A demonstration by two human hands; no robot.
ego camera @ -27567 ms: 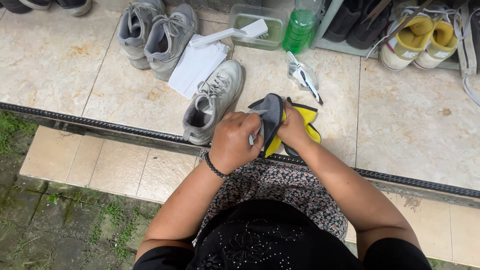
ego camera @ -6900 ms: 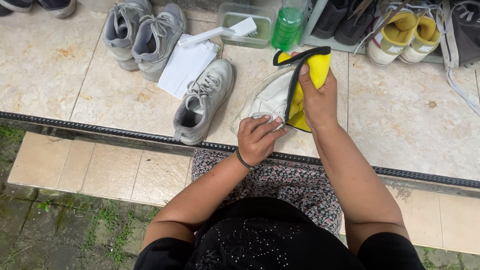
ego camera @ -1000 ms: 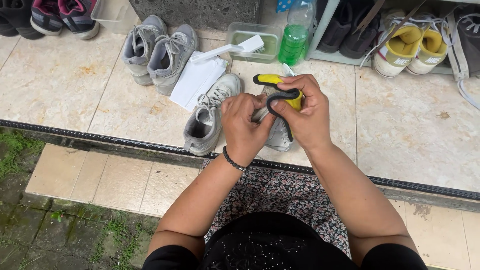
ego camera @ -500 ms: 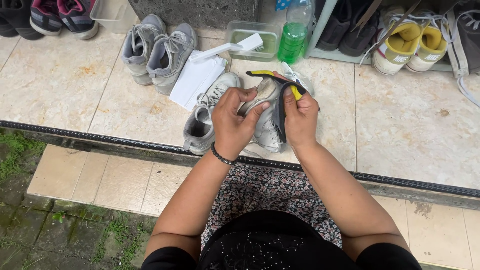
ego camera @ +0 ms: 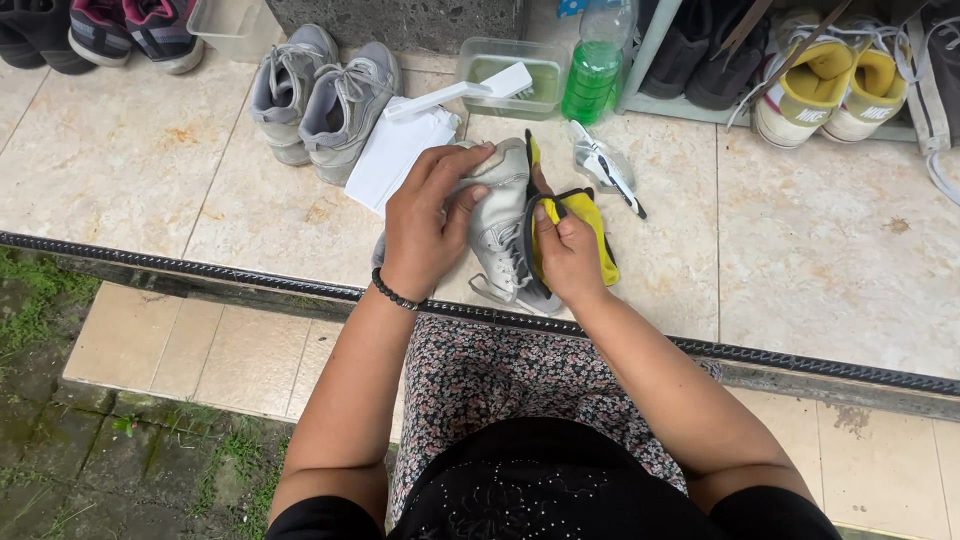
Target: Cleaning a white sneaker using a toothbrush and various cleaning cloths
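Note:
My left hand [ego camera: 428, 222] grips a grey-white sneaker [ego camera: 503, 215] by its heel end and holds it over the tiled step. My right hand [ego camera: 566, 257] presses a yellow cloth with a black edge [ego camera: 584, 218] against the sneaker's side. A second sneaker lies under my left hand, mostly hidden.
A grey pair of sneakers [ego camera: 322, 95] and a folded white cloth [ego camera: 398, 152] lie to the left. A clear tub of greenish water [ego camera: 508, 72] with a white brush [ego camera: 465, 90], a green bottle [ego camera: 598, 62] and a crumpled wrapper [ego camera: 604, 165] sit behind. Yellow-lined shoes [ego camera: 838, 88] stand at the right.
I have turned the sneaker so its sole side faces my left hand, and brought it lower. The yellow cloth has moved to the sneaker's right side.

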